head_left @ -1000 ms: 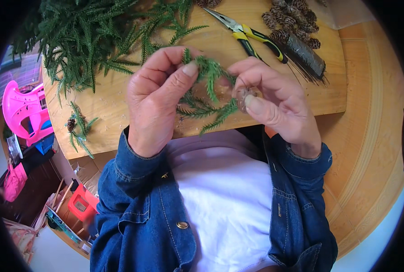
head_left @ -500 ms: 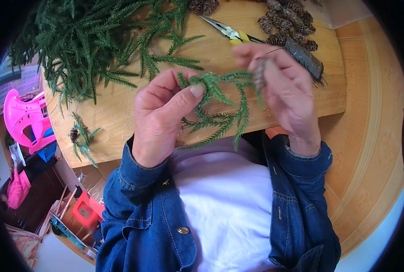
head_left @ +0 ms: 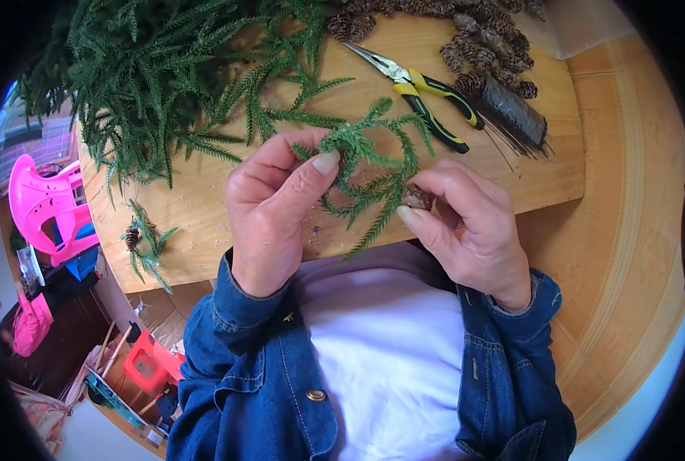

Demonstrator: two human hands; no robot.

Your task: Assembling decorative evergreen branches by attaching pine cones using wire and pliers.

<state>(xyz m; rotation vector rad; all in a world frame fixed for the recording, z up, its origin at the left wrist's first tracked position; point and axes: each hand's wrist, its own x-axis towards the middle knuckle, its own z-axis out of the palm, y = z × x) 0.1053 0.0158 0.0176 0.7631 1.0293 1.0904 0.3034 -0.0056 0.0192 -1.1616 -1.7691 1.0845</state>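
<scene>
My left hand is closed, pinching a green artificial pine sprig at its gathered end. The sprig's fronds spread to the right over the table's near edge. My right hand is closed on a brown pine cone, held between thumb and fingers beside the frond tips. Most of the cone is hidden by the fingers. Beyond the right hand lie needle-nose pliers with yellow and black handles, jaws pointing to the far left.
A big heap of green pine sprigs covers the far left of the wooden table. Pine cones and a bundle of dark wires lie far right. A small sprig with a cone rests near left. Pink chair beyond.
My right hand has come down toward me with the cone, uncovering the pliers' handles. The left hand keeps its pinch on the sprig, whose fronds have shifted slightly.
</scene>
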